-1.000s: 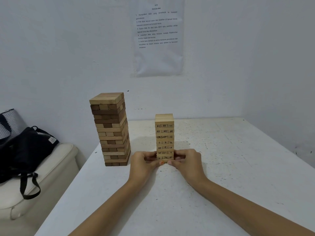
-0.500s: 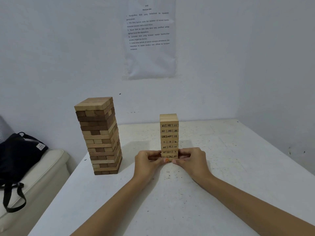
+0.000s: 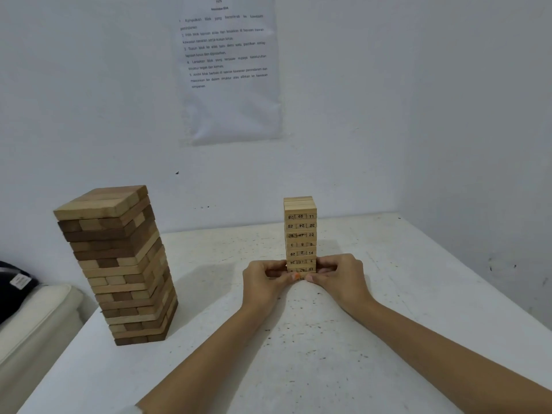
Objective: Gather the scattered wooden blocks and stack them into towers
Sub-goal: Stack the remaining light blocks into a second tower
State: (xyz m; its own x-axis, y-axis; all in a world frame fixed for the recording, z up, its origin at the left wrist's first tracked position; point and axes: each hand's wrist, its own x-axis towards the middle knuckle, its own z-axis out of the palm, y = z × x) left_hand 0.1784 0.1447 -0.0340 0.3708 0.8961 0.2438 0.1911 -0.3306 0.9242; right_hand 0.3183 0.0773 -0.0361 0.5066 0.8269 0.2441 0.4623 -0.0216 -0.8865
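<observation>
A small tower of pale numbered blocks (image 3: 300,231) stands upright near the middle of the white table (image 3: 388,339). My left hand (image 3: 263,279) grips its lowest layers from the left, and my right hand (image 3: 339,276) grips them from the right, fingers curled round the base. The hands hide the bottom blocks. A larger tower of mixed dark and light wooden blocks (image 3: 119,264) stands at the table's left edge, well apart from both hands. No loose blocks are visible on the table.
Walls close the table in at the back and right. A printed sheet (image 3: 228,70) hangs on the back wall. Left of the table stands a cream seat (image 3: 33,321) with a black bag (image 3: 15,285) on it.
The view has shifted, so the big tower sits lower and closer to the left. Both hands stay clasped round the small tower's base, which has not visibly moved on the table.
</observation>
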